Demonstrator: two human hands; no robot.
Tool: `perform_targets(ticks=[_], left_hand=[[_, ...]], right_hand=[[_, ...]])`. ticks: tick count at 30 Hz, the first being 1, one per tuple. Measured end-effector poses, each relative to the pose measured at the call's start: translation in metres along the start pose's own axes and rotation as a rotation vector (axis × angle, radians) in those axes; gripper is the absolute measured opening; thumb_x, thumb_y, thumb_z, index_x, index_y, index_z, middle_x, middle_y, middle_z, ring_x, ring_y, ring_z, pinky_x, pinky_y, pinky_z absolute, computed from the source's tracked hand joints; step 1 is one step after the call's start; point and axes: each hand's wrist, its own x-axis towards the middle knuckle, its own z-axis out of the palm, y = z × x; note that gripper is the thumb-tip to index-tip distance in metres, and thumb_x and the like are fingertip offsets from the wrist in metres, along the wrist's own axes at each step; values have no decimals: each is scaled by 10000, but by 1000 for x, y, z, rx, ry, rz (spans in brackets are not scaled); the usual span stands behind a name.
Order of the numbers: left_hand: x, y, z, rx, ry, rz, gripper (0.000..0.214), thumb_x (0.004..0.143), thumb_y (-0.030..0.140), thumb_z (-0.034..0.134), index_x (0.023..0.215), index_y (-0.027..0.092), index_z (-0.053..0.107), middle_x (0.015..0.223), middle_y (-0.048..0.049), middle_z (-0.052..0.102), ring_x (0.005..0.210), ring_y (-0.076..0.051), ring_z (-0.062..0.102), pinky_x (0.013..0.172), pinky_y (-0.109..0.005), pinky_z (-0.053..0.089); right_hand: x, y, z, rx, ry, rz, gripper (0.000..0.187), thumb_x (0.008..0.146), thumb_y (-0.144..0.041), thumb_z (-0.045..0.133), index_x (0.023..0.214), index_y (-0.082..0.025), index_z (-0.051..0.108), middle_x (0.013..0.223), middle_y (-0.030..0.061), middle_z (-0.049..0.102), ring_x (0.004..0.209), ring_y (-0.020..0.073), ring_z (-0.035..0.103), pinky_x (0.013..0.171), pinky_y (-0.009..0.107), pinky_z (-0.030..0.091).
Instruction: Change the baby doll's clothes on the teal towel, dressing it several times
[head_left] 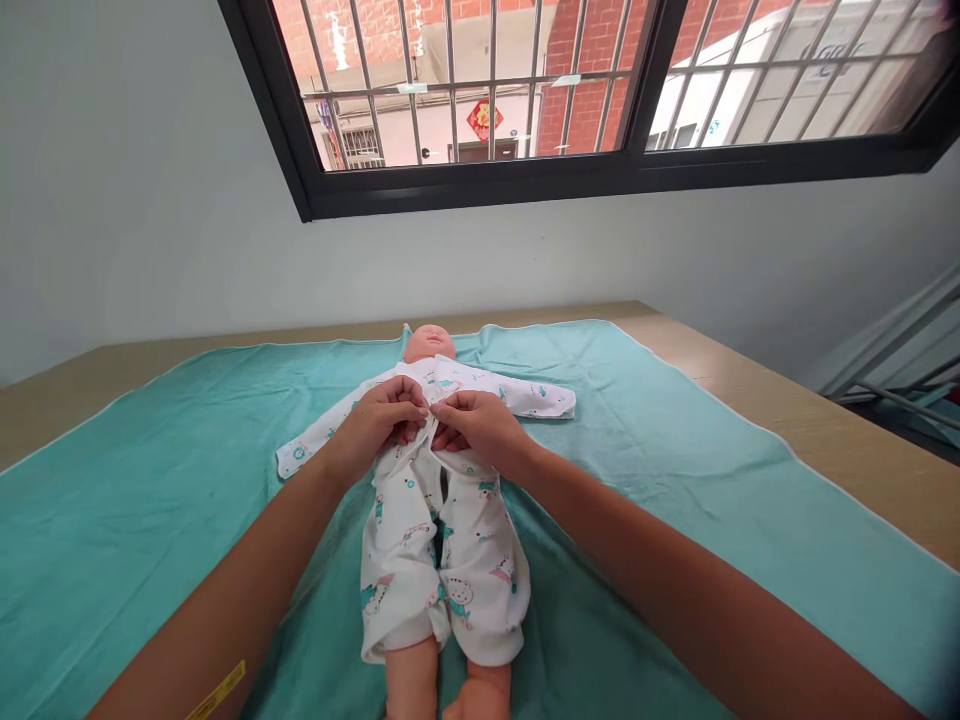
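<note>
A baby doll (411, 680) lies on its back, head away from me, dressed in a white printed top (536, 397) and white printed pants (480, 560). Over the doll's belly, my left hand (391, 408) pinches the front edge of the top. Close against it, my right hand (474, 425) pinches the facing edge, fingertips nearly meeting the left ones. Whatever small fastening or tie may lie between the fingers is too small to make out. Both sleeves stretch out sideways, and the doll's bare lower legs show below the pants.
Under the doll spreads a teal cloth (660, 480) with a white edge, on a wooden table (720, 390). A barred window (480, 185) sits in the white wall behind. Metal rails (892, 345) stand off the table's right side.
</note>
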Motion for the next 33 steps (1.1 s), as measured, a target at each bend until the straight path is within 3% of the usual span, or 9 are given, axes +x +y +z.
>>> perform_targets(ticks=[11,17,20,25,30,33], left_hand=[[-1,-1,-2,6,-54,-6,107,749,216,627,788,183,533,636,47,497,538,-73,440,517,-203,336],[-4,3,1,24,15,-13,128,730,208,627,794,188,517,570,62,471,517,-80,436,495,-200,322],[-4,3,1,16,32,-21,147,736,217,626,824,189,512,578,64,471,519,-81,442,497,-204,329],[-4,0,4,17,55,-4,180,757,239,611,889,201,495,610,67,495,518,-79,437,490,-207,318],[-5,1,10,149,101,32,194,786,297,599,927,199,508,635,71,461,541,-83,418,509,-214,308],[-5,1,13,340,124,85,249,800,365,588,983,204,538,670,54,483,615,-114,460,570,-235,344]], right_hand=[[1,3,0,13,-3,-22,177,814,-307,660,760,-148,606,624,14,664,566,111,663,495,163,508],[0,1,-5,-22,-54,-70,118,758,-225,672,848,-156,639,682,4,662,616,106,649,582,201,541],[-1,2,-6,-211,-11,-164,157,721,-216,686,871,-174,664,720,0,665,649,116,630,635,240,542],[-4,12,-1,-532,160,-493,180,738,-183,641,914,-191,672,844,12,677,734,129,619,724,263,513],[-6,19,5,-590,240,-566,154,768,-181,612,913,-186,661,857,29,675,753,138,609,715,256,496],[-9,19,7,-606,263,-573,111,788,-187,594,878,-188,659,840,32,673,729,138,598,697,255,484]])
